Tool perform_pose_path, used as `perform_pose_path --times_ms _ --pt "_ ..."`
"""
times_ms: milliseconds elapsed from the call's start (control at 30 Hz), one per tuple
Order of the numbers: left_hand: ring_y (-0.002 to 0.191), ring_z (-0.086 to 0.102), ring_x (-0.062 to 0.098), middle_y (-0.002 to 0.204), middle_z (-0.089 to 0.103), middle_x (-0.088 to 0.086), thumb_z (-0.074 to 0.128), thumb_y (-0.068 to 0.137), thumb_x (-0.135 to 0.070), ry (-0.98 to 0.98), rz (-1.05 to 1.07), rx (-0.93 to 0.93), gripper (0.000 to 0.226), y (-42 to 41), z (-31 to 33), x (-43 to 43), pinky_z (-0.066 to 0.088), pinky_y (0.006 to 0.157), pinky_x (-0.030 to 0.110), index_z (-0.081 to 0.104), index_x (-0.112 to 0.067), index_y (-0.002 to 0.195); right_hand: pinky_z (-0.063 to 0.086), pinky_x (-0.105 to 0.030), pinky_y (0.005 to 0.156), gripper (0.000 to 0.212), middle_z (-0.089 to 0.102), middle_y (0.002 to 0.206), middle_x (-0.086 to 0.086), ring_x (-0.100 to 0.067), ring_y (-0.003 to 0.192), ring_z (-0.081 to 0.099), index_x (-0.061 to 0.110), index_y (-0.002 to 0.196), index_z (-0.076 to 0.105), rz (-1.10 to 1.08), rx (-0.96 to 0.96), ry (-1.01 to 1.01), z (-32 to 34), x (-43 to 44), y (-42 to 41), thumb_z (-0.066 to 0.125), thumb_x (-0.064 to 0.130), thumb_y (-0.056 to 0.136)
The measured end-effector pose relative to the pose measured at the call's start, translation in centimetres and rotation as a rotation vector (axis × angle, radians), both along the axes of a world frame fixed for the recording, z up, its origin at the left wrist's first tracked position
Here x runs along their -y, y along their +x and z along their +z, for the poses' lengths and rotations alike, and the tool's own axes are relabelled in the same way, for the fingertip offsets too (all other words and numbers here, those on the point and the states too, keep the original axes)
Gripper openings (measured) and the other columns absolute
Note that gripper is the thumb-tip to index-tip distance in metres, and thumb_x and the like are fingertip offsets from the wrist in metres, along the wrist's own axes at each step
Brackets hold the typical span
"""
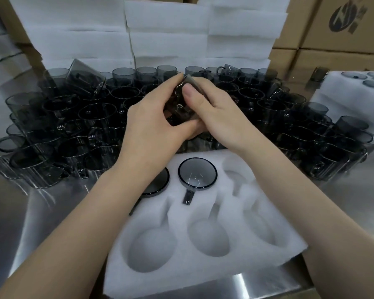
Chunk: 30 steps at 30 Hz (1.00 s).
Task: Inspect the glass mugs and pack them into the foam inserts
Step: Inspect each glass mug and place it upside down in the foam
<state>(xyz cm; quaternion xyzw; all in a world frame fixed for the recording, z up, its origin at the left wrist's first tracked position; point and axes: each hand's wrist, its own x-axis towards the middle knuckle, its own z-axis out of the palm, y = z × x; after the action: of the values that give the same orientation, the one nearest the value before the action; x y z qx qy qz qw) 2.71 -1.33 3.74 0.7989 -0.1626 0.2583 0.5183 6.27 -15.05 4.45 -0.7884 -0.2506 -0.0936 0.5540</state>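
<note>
Both of my hands hold one smoky grey glass mug (183,104) above the crowd of mugs. My left hand (151,126) grips it from the left and below; my right hand (212,111) grips it from the right, thumb on its side. A white foam insert (203,275) with mug-shaped pockets lies in front of me. Two mugs sit in its far pockets: one (197,172) in the middle with its handle toward me, another (158,182) at the left, partly hidden by my left forearm. The other pockets hold nothing.
Several loose grey mugs (73,117) crowd the steel table (52,203) behind the insert, from left to right. White foam stacks (166,29) rise at the back. A filled foam insert (354,87) sits on a stack at the right. Cardboard boxes (333,29) stand behind.
</note>
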Motion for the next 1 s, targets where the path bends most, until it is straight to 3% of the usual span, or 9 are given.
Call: perform_pose_path --times_ms 100,233,333,467,567,633,733,867,1000 --pt "0.114 0.060 -0.003 0.122 0.066 -0.013 0.082 0.069 -0.023 -0.005 -0.012 0.002 0.073 0.0 -0.1 -0.2 0.047 0.102 0.027 0.056 -0.023 0.137 0.056 -0.021 0.066 0.026 0.066 0.099 0.003 -0.012 0.081 0.066 0.018 0.117 0.059 -0.012 -0.066 0.094 0.2 -0.1 -0.2 0.040 0.030 0.105" --pt "0.126 0.053 0.004 0.130 0.060 -0.011 0.087 0.067 -0.013 -0.021 -0.071 0.021 0.078 0.1 -0.6 -0.1 0.044 0.108 0.031 0.054 -0.022 0.137 0.054 -0.047 0.076 0.039 0.070 0.106 -0.016 -0.039 0.095 0.067 0.012 0.121 0.064 -0.006 -0.312 0.335 0.6 0.0 0.4 0.036 0.034 0.106" --pt "0.132 0.049 0.009 0.138 0.055 -0.002 0.084 0.067 0.000 -0.039 -0.141 0.044 0.080 0.1 -0.7 -0.2 0.043 0.109 0.032 0.051 -0.023 0.136 0.051 -0.041 0.070 0.039 0.067 0.102 -0.013 -0.033 0.092 0.059 0.014 0.120 0.064 0.130 -0.514 0.467 0.6 0.4 0.7 0.039 0.039 0.104" --pt "0.128 0.050 0.001 0.133 0.055 -0.013 0.081 0.067 0.001 -0.017 -0.160 0.059 0.077 0.2 -0.4 -0.5 0.040 0.110 0.030 0.051 -0.027 0.132 0.055 -0.045 0.080 0.053 0.067 0.115 -0.012 -0.029 0.102 0.065 0.016 0.125 0.058 0.489 -0.737 0.514 0.3 1.1 0.7 0.037 0.056 0.097" --pt "0.137 0.039 0.010 0.147 0.046 -0.004 0.080 0.069 -0.006 0.140 -0.016 0.086 0.076 0.4 -0.5 -0.6 0.025 0.115 0.019 0.050 -0.021 0.137 0.058 -0.043 0.079 0.047 0.070 0.113 -0.013 -0.030 0.097 0.069 0.015 0.119 0.064 0.403 -0.638 0.477 0.1 1.1 0.9 0.040 0.051 0.099" --pt "0.132 0.039 0.010 0.144 0.048 -0.001 0.082 0.070 -0.015 0.235 0.058 0.115 0.076 0.5 -0.6 -0.5 0.021 0.107 0.007 0.049 -0.016 0.138 0.059 -0.040 0.074 0.035 0.072 0.107 -0.013 -0.030 0.089 0.070 0.013 0.109 0.070 0.283 -0.492 0.454 -0.1 0.7 0.9 0.048 0.040 0.100" --pt "0.128 0.048 0.010 0.139 0.055 -0.004 0.081 0.074 -0.028 0.255 0.113 0.071 0.079 0.6 -0.6 -0.2 0.028 0.102 0.011 0.045 -0.017 0.143 0.057 -0.035 0.064 0.025 0.074 0.100 -0.009 -0.034 0.078 0.060 0.015 0.103 0.073 0.126 -0.316 0.364 -0.4 0.4 0.8 0.056 0.034 0.098" --pt "0.124 0.048 0.003 0.137 0.058 -0.003 0.082 0.074 -0.018 0.207 0.083 0.111 0.076 0.6 -0.7 -0.5 0.028 0.099 0.000 0.048 -0.015 0.142 0.057 -0.032 0.061 0.029 0.075 0.097 -0.009 -0.035 0.074 0.062 0.014 0.094 0.076 0.082 -0.262 0.345 -0.2 0.3 0.6 0.056 0.035 0.098" --pt "0.126 0.048 0.002 0.138 0.057 -0.003 0.084 0.070 -0.008 0.157 0.010 0.144 0.078 0.3 -0.6 -0.5 0.035 0.108 0.014 0.051 -0.013 0.140 0.056 -0.032 0.053 0.030 0.072 0.080 -0.009 -0.022 0.064 0.070 0.010 0.088 0.073 0.059 -0.325 0.490 0.2 0.1 0.6 0.055 0.030 0.099"
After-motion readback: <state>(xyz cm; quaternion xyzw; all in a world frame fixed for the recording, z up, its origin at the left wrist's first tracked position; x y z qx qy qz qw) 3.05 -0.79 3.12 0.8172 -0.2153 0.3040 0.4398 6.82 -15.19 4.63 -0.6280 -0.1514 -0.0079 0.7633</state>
